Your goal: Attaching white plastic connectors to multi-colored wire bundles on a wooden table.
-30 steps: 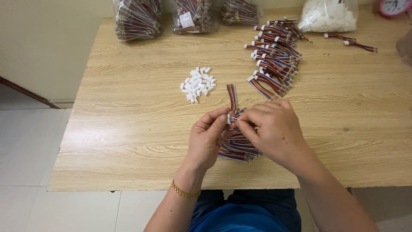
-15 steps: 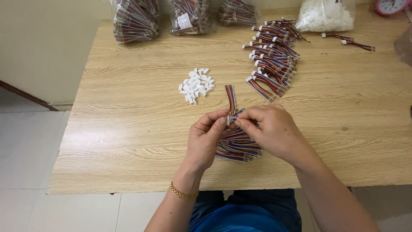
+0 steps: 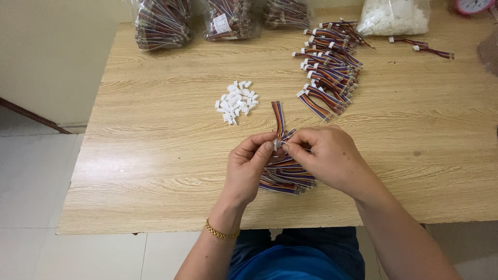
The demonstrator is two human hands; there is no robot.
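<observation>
My left hand (image 3: pixel 250 165) and my right hand (image 3: pixel 326 156) meet over the near middle of the wooden table (image 3: pixel 155 155). Together their fingertips pinch one short multicoloured ribbon cable (image 3: pixel 278 116), which sticks up and away from them, with a small white connector at the pinch point. Under both hands lies a loose bundle of similar cables (image 3: pixel 285 179). A small heap of white plastic connectors (image 3: pixel 236 100) lies just beyond my left hand.
A long pile of cables with white connectors fitted (image 3: pixel 329 65) runs toward the back right. Three clear bags of cables (image 3: pixel 162 23) and a bag of white parts (image 3: pixel 394 15) stand along the far edge. Two stray cables (image 3: pixel 423 47) lie at back right.
Both hands stay in the same spot, fingers working at the cable's end; the view has shifted only slightly.
</observation>
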